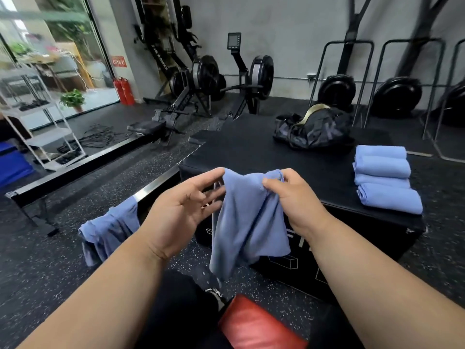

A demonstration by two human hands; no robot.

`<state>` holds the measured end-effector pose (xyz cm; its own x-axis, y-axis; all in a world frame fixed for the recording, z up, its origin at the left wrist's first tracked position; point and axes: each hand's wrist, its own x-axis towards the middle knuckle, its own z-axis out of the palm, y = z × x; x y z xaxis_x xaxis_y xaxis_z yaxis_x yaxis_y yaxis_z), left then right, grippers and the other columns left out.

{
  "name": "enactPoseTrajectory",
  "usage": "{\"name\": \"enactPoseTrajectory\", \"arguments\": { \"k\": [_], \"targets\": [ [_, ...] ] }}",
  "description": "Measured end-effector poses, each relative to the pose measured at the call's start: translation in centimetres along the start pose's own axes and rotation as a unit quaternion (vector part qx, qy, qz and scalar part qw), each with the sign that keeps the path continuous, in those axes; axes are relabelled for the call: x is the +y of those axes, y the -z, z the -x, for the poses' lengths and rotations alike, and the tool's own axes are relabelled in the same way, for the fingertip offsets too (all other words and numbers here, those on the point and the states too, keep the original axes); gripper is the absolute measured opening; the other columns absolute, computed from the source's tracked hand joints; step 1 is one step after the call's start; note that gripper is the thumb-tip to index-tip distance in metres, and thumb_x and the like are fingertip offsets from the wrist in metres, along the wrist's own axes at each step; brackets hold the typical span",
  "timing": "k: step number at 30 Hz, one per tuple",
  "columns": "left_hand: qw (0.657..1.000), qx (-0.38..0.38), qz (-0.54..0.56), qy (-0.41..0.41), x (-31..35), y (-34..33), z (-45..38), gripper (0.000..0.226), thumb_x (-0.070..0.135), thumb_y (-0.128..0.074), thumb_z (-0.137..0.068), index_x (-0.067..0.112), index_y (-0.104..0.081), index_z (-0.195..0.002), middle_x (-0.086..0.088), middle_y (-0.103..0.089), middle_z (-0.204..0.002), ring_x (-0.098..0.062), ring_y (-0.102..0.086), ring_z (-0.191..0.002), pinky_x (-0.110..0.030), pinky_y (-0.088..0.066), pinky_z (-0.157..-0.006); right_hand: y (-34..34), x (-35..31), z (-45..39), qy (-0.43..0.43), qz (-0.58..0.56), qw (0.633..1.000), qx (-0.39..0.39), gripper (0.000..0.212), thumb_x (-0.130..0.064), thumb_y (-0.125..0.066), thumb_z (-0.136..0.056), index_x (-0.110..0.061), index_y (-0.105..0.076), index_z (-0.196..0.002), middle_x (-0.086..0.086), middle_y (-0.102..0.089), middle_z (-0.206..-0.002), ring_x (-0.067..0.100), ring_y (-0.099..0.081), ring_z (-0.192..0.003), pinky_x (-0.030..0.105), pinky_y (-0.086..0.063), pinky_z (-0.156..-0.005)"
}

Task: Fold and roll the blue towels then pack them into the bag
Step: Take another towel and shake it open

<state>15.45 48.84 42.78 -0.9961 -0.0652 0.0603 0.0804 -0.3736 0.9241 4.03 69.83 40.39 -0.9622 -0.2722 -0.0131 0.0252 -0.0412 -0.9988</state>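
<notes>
A blue towel (247, 222) hangs in the air in front of the black box (276, 152). My right hand (293, 197) pinches its top right corner. My left hand (181, 210) is at its top left edge with fingers spread, the fingertips touching the cloth. Several rolled blue towels (385, 177) lie in a row on the right side of the box. The black bag (312, 129) sits at the far end of the box top, its mouth gaping. More loose blue towels (108, 230) hang over a metal rail to my left.
The black box stands on speckled rubber flooring. Rowing machines (206, 79) stand behind it, and black bike frames (400, 94) line the right wall. A white shelf rack (42, 122) stands far left. A red pad (254, 323) lies near my legs.
</notes>
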Motion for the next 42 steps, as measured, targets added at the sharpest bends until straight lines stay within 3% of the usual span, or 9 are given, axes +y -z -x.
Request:
{"name": "enactPoseTrajectory", "arguments": {
  "k": [3, 6, 11, 20, 23, 26, 33, 37, 42],
  "targets": [
    [1.000, -0.026, -0.014, 0.006, 0.6, -1.0, -0.1, 0.080, 0.018, -0.058, -0.064, 0.003, -0.061, -0.142, -0.007, -0.064, -0.146, -0.024, -0.062, -0.133, -0.044, -0.043, -0.112, 0.5, 0.7, 0.2, -0.018, 0.012, 1.000, 0.022, 0.035, -0.026, -0.078, -0.087, -0.015, -0.061, -0.115, 0.004, -0.073, -0.110, 0.015, -0.073, -0.095, 0.037, -0.059, -0.084],
    [0.999, -0.037, -0.015, 0.011, 0.9, -1.3, -0.3, 0.085, 0.024, -0.061, -0.061, 0.005, -0.061, -0.143, -0.005, -0.063, -0.148, -0.023, -0.059, -0.136, -0.046, -0.042, -0.116, 0.8, 1.3, 0.4, -0.013, 0.076, 0.995, 0.064, 0.065, -0.054, -0.080, -0.069, -0.031, -0.055, -0.124, -0.001, -0.067, -0.120, 0.016, -0.071, -0.106, 0.037, -0.058, -0.091],
    [0.999, -0.023, -0.016, 0.019, 0.8, -1.7, -0.5, 0.083, 0.018, -0.059, -0.061, 0.006, -0.062, -0.143, -0.003, -0.063, -0.148, -0.025, -0.055, -0.142, -0.047, -0.042, -0.117, 0.5, 1.4, 0.6, 0.018, 0.183, 0.982, 0.036, 0.056, -0.067, -0.072, -0.080, -0.011, -0.070, -0.083, -0.009, -0.069, -0.084, 0.008, -0.063, -0.073, 0.034, -0.052, -0.074],
    [0.999, -0.023, -0.025, 0.030, 0.3, -3.0, -1.2, 0.066, 0.017, -0.049, -0.072, 0.007, -0.068, -0.134, -0.005, -0.066, -0.143, -0.022, -0.062, -0.130, -0.046, -0.042, -0.116, 0.5, -0.4, 1.0, -0.006, -0.044, 0.998, -0.051, 0.022, -0.025, -0.061, -0.097, -0.015, -0.063, -0.078, 0.010, -0.060, -0.087, 0.021, -0.061, -0.090, 0.039, -0.049, -0.087],
    [0.998, -0.029, -0.037, 0.041, -0.2, -2.8, -1.8, 0.068, 0.021, -0.049, -0.075, 0.010, -0.065, -0.140, -0.004, -0.063, -0.148, -0.025, -0.057, -0.139, -0.046, -0.041, -0.116, 0.8, -1.6, 0.9, -0.048, -0.172, 0.981, -0.070, 0.038, -0.022, -0.049, -0.104, 0.009, -0.070, -0.109, 0.029, -0.071, -0.119, 0.039, -0.068, -0.120, 0.050, -0.052, -0.109],
    [0.996, -0.038, -0.065, 0.042, -0.7, -2.2, -2.2, 0.071, 0.024, -0.049, -0.078, 0.019, -0.059, -0.148, 0.005, -0.063, -0.148, -0.019, -0.059, -0.136, -0.040, -0.044, -0.108, 0.8, -2.4, 1.0, -0.054, -0.239, 0.965, -0.095, 0.047, -0.019, -0.038, -0.110, 0.016, -0.060, -0.131, 0.030, -0.070, -0.124, 0.035, -0.070, -0.117, 0.045, -0.051, -0.108],
    [0.968, 0.154, -0.115, 0.159, -6.2, 0.9, -2.5, 0.047, 0.042, -0.052, -0.093, 0.028, -0.065, -0.136, 0.002, -0.071, -0.132, -0.024, -0.058, -0.134, -0.043, -0.042, -0.106, 0.6, -2.6, -0.2, -0.070, -0.347, 0.930, -0.101, 0.049, -0.019, -0.035, -0.111, 0.014, -0.052, -0.142, 0.030, -0.059, -0.143, 0.041, -0.056, -0.137, 0.050, -0.042, -0.119],
    [0.962, 0.104, -0.118, 0.224, -8.7, 2.2, -2.2, 0.070, 0.064, -0.050, -0.081, 0.029, -0.065, -0.139, 0.003, -0.071, -0.133, -0.026, -0.057, -0.130, -0.052, -0.025, -0.119, 0.8, -2.7, -0.2, -0.066, -0.355, 0.926, -0.111, 0.050, -0.022, -0.032, -0.112, 0.011, -0.056, -0.141, 0.028, -0.061, -0.142, 0.037, -0.060, -0.135, 0.047, -0.043, -0.119],
    [0.986, 0.015, -0.053, 0.160, -8.6, 0.8, -2.0, 0.044, 0.049, -0.062, -0.087, 0.011, -0.067, -0.108, -0.012, -0.057, -0.099, -0.028, -0.046, -0.098, -0.044, -0.037, -0.098, 1.4, -1.6, -0.3, -0.074, -0.345, 0.930, -0.105, 0.050, -0.024, -0.033, -0.113, 0.010, -0.058, -0.140, 0.027, -0.063, -0.141, 0.036, -0.060, -0.135, 0.046, -0.044, -0.117]
  ]
}}
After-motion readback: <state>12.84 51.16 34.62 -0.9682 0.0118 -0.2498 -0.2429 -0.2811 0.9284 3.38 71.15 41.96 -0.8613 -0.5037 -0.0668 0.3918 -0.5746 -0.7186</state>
